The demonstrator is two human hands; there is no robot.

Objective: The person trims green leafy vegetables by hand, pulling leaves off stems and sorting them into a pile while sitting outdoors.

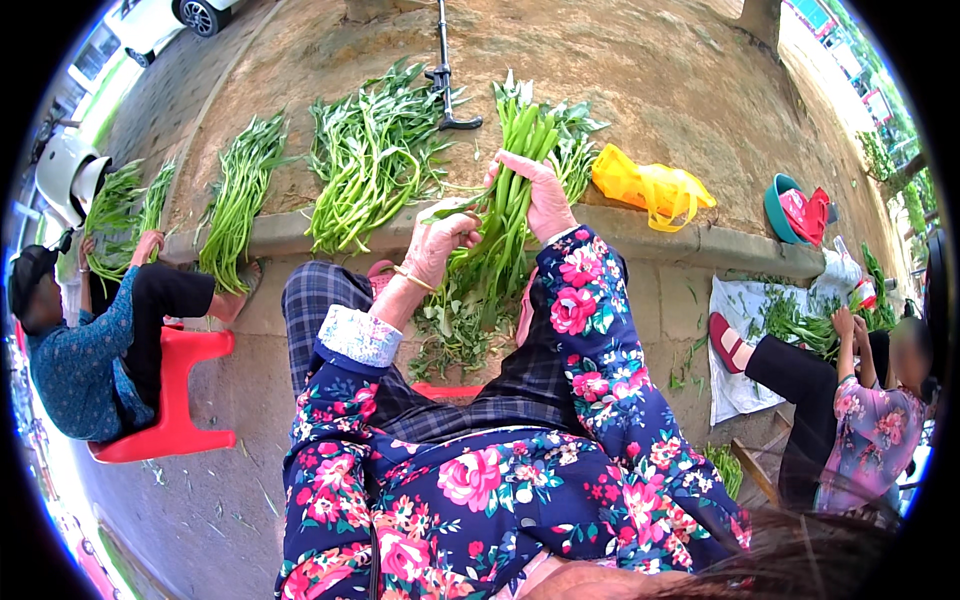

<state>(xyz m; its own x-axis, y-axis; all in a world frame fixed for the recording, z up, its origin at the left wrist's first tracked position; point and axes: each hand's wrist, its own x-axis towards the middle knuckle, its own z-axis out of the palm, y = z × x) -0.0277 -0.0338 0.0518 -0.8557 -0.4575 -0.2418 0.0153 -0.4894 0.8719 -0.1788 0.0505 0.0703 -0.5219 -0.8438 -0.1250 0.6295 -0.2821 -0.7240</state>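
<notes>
right hand (535, 192): wrapped around upper stems of the green stalk bundle (505, 215), holding it upright over the lap.
left hand (435, 243): fingers closed, pinching stems low on the same bundle.
bundle: between both hands, leafy ends hanging below them.
beyond hands: sorted greens pile (365, 165) on the raised stone ledge (690, 240).
right of right hand: yellow bag (650, 185).

Both arms raised forward, hands close together

Left hand (437, 243) is bent at the wrist, fingers pinched shut; right hand (538, 192) sits higher, palm turned inward, fingers curled closed; both forearms in floral sleeves.
</notes>
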